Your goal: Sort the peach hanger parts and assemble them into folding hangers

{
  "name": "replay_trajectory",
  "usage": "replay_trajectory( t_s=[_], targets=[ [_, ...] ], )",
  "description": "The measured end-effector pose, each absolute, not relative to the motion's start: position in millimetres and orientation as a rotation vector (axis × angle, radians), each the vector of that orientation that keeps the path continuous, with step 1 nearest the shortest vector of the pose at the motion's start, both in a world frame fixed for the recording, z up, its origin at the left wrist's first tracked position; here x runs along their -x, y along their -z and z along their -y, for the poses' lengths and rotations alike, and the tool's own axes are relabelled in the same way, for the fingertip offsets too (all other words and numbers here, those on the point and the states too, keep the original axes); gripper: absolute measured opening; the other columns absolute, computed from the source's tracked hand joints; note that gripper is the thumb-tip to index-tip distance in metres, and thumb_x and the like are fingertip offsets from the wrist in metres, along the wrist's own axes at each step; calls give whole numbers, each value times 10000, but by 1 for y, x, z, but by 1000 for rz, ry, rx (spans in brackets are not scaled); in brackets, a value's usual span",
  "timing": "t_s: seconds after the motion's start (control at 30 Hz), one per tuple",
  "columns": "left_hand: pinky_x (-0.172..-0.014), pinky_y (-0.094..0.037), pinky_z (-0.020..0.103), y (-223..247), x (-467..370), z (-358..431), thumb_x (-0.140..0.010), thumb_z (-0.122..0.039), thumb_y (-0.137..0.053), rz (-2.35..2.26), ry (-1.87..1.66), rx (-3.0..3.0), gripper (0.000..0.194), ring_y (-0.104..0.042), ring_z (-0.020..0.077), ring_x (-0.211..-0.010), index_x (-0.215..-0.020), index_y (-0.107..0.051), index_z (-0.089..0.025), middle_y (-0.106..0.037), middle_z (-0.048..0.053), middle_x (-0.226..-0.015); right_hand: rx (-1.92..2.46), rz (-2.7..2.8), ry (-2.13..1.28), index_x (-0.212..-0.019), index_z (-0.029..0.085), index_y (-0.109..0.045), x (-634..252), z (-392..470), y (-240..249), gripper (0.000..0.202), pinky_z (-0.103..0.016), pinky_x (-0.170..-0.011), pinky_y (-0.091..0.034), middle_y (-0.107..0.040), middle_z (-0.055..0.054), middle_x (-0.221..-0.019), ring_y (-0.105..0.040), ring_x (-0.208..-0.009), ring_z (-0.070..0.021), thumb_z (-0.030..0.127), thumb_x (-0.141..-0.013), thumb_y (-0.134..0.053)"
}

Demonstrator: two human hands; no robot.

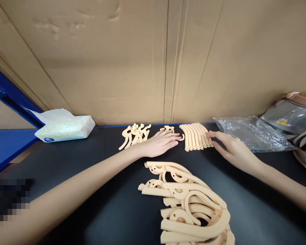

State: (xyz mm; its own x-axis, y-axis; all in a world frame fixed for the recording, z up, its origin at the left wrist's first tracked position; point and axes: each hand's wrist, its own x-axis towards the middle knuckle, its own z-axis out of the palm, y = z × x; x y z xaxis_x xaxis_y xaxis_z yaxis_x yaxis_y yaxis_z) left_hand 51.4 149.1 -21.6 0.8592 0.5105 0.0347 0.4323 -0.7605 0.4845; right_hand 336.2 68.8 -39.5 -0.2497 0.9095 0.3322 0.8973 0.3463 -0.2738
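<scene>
While hands (156, 143) (236, 152) flank them, beige strips (195, 137), aligned

Tissue pack (66, 131) left, plastic bag (252, 134) right, row of pieces (195, 136) between (pile (191, 230) in front)

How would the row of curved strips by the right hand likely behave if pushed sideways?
The row of strips would probably spread or skew, since it looks like separate pieces laid side by side. Each strip is probably stiff, given its even curve. Rolling looks unlikely, as they lie flat on the table.
</scene>
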Motion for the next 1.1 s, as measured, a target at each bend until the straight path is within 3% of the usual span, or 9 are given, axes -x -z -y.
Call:
replay_trajectory(
  t_s=[0.1,0.2,0.33,0.47,0.6,0.73,0.87,0.97,1.1],
  targets=[
    [-1152,-85,429,24,-49,-151,-1004,-387,-219,-699,-280,-2514,451,-305,188,-1371,-1324,-477,-202,-456,75,-1427,1451,2243,-82,-1070,246,-544,-319,-51,27,200,-433,-982,-441,-588,-74,-1248,-549,-1161,-236,308,-950,-396],
    [-1125,-177,411,25,-46,-149,-994,-400,-239,-732,-322,-2498,431,-369,199,-1304,-1220,-537,-187,-498,93,-1347,1356,2332,-187,-1076,247,-550,-294,-30,13,192,-371,-905,-480,-610,-64,-1151,-589,-1058,-204,330,-944,-438],
    [-1108,-214,413,27,-45,-147,-977,-440,-269,-791,-368,-2467,431,-367,219,-1263,-1217,-504,-169,-501,107,-1273,1341,2444,-238,-974,236,-587,-265,-10,4,236,-337,-702,-485,-635,-30,-896,-606,-805,-193,449,-883,-542],
    [-1108,-220,435,25,-45,-145,-974,-458,-257,-847,-386,-2423,458,-321,238,-1290,-1260,-457,-160,-479,119,-1280,1373,2527,-277,-907,240,-608,-256,-7,5,213,-325,-643,-420,-585,7,-751,-539,-664,-166,443,-882,-550],
    [-1150,-164,405,15,-43,-136,-977,-452,-269,-843,-414,-2369,442,-239,217,-1369,-1267,-468,-184,-460,89,-1344,1409,2490,-449,-921,248,-637,-257,-12,4,211,-293,-658,-398,-556,20,-713,-514,-649,-137,415,-917,-510],
    [-1171,-136,353,3,-38,-124,-990,-406,-272,-804,-462,-2241,410,-298,178,-1360,-1188,-561,-192,-495,47,-1353,1450,2304,-744,-862,233,-648,-259,-18,5,282,-242,-577,-385,-551,20,-680,-490,-609,-113,440,-928,-469],
    [-1161,-152,380,-6,-30,-119,-969,-448,-354,-819,-472,-2229,392,-307,208,-1362,-1029,-652,-202,-529,43,-1325,1502,2199,-770,-790,223,-610,-261,-20,7,293,-237,-549,-365,-552,29,-651,-462,-582,-107,415,-937,-445],
    [-1129,-214,401,-9,-24,-117,-911,-460,-503,-747,-428,-2342,300,-340,236,-1338,-982,-654,-211,-547,52,-1300,1531,2260,-687,-815,228,-573,-260,-16,3,255,-239,-575,-381,-561,31,-718,-492,-631,-110,466,-887,-520],
    [-968,-395,320,-9,-20,-111,-934,-416,-484,-677,-343,-2340,288,-546,184,-1106,-1085,-615,-208,-613,50,-1174,1513,2396,-596,-834,232,-518,-257,-6,0,290,-236,-571,-378,-565,45,-760,-516,-640,-102,499,-806,-627]
  ],
)
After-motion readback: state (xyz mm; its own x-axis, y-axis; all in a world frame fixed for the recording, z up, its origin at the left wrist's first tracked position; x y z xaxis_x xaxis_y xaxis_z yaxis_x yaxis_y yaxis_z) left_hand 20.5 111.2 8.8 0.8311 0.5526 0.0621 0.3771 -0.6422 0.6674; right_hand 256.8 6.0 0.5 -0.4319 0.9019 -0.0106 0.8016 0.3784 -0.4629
